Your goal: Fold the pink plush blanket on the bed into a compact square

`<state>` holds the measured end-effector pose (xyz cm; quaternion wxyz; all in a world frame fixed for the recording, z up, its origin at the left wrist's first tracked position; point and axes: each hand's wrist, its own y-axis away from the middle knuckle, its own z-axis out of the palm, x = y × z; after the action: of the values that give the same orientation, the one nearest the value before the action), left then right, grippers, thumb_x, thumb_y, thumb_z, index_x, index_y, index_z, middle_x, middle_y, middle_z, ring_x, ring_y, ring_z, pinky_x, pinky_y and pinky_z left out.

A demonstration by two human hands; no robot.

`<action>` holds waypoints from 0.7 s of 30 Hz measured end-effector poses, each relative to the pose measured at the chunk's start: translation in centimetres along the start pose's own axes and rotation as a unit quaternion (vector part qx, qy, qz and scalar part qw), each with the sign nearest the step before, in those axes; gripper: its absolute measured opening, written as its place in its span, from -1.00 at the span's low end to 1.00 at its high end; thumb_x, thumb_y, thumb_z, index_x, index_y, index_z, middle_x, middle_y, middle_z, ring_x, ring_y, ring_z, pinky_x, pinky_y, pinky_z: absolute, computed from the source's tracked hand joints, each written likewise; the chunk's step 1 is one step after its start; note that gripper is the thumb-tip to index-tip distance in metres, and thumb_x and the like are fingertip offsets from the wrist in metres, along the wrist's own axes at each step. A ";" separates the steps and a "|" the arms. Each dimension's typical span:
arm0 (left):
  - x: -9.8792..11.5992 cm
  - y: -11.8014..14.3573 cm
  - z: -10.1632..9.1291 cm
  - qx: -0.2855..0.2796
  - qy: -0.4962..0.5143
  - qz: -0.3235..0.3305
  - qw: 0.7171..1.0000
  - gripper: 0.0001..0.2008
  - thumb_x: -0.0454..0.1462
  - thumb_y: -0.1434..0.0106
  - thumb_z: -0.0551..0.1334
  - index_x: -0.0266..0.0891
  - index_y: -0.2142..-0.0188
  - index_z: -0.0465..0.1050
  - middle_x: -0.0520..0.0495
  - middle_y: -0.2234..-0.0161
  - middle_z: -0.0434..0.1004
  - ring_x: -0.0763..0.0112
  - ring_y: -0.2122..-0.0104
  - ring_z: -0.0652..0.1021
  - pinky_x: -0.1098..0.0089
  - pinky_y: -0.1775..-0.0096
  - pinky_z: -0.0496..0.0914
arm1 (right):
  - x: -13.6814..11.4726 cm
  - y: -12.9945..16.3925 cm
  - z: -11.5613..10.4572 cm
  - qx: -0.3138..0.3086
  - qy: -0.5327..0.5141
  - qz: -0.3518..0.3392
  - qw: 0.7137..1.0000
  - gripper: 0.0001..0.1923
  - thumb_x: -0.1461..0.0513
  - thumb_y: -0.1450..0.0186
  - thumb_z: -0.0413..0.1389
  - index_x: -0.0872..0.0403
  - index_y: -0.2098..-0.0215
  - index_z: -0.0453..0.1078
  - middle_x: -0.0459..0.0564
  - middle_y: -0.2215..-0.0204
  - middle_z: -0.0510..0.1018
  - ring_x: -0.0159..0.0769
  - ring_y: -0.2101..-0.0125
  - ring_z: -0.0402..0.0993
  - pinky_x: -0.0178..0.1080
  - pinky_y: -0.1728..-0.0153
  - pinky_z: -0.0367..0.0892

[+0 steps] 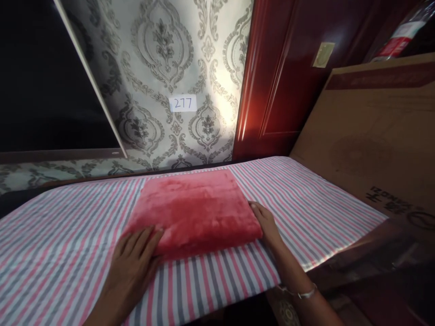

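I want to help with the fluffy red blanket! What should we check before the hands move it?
1. Red blanket folded into a neat rectangle: ok.
2. Blanket lying flat on the striped cloth: ok.
3. Left hand touching the blanket's near left corner: ok.
4. Right hand against the blanket's right edge: ok.
5. Fingers tucked under the blanket: cannot tell.
6. Free striped cloth on both sides of the blanket: ok; the cardboard box stands at the far right.
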<state>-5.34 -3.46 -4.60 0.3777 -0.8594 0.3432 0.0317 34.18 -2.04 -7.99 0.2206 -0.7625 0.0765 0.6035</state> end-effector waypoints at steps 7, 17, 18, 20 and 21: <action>-3.6 3.2 0.0 -0.053 -0.001 -0.129 0.990 -0.40 -0.16 -0.27 0.06 -0.26 -0.29 0.21 -0.43 -0.22 0.35 -0.25 -0.12 0.43 -0.15 -0.07 0.31 | -1.8 3.6 -2.4 -0.029 0.060 0.008 0.998 -0.26 -0.30 -0.28 -0.06 0.07 0.03 0.56 0.15 0.05 0.64 0.05 -0.01 0.53 -0.01 -0.08 0.36; -3.8 2.4 -1.0 -0.102 0.129 -0.205 0.965 -0.31 -0.26 -0.16 0.10 -0.09 -0.32 0.17 -0.15 -0.06 0.55 0.10 0.09 0.60 0.22 0.12 0.50 | -3.5 1.3 -2.0 -0.119 0.052 0.001 0.992 -0.19 -0.14 -0.15 0.22 0.05 -0.26 0.31 0.15 -0.02 0.57 0.01 0.04 0.53 -0.02 0.07 0.48; -3.9 2.1 -1.2 -0.108 0.138 -0.199 0.964 -0.36 -0.27 -0.16 0.11 -0.07 -0.27 0.24 -0.12 -0.04 0.56 0.12 0.10 0.61 0.25 0.13 0.50 | -4.1 1.0 -1.8 -0.119 0.046 -0.015 0.992 -0.22 -0.11 -0.17 0.22 0.05 -0.26 0.31 0.13 -0.01 0.57 -0.03 0.06 0.53 -0.05 0.08 0.48; -4.2 1.8 -1.5 -0.100 0.139 -0.199 0.965 -0.48 -0.26 -0.17 0.10 -0.05 -0.14 0.38 -0.09 0.03 0.59 0.15 0.13 0.61 0.27 0.15 0.50 | -5.2 0.7 -1.7 -0.109 0.035 -0.050 0.992 -0.30 -0.04 -0.23 0.19 0.04 -0.26 0.29 0.10 0.04 0.58 -0.10 0.12 0.54 -0.09 0.11 0.47; -4.4 1.8 -1.6 -0.085 0.130 -0.206 0.966 -0.53 -0.26 -0.18 0.10 -0.06 -0.09 0.42 -0.09 0.05 0.59 0.15 0.13 0.61 0.28 0.14 0.49 | -5.5 0.7 -1.6 -0.105 0.027 -0.064 0.992 -0.33 -0.01 -0.26 0.17 0.02 -0.28 0.27 0.08 0.06 0.58 -0.14 0.15 0.54 -0.12 0.13 0.47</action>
<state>-10.13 -2.92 -3.22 0.2535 -0.9373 0.2009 -0.1297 33.91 -4.22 -2.64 0.1755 -0.8005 -0.0306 0.5723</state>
